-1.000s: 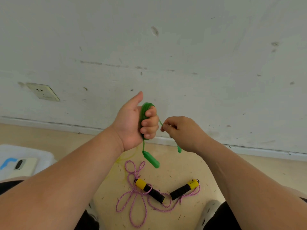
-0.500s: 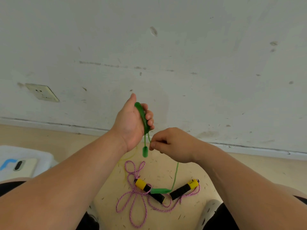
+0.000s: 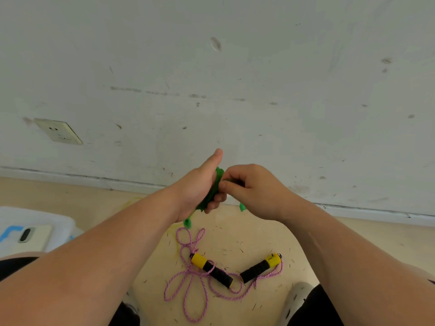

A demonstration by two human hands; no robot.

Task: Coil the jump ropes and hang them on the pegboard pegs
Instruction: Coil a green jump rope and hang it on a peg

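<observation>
My left hand [image 3: 199,188] grips a coiled green jump rope [image 3: 213,192] in front of the wall, thumb pointing up. One green handle end hangs just below that hand, and another green end shows under my right hand. My right hand [image 3: 253,190] pinches the green rope right beside the left fingers. On the floor below lies a pink jump rope [image 3: 190,282] in loose loops, with its two yellow-and-black handles [image 3: 213,270] lying apart. No pegboard is in view.
A white scuffed wall [image 3: 235,90] with a socket [image 3: 58,131] stands close ahead. A white box with a phone [image 3: 26,235] on it sits at the left. A thin yellow cord [image 3: 131,201] lies on the tan floor. My knees and shoes frame the bottom.
My right hand rose from below the coil and came against my left hand's fingers. The long green end that hung to the floor was drawn up, leaving only short ends hanging.
</observation>
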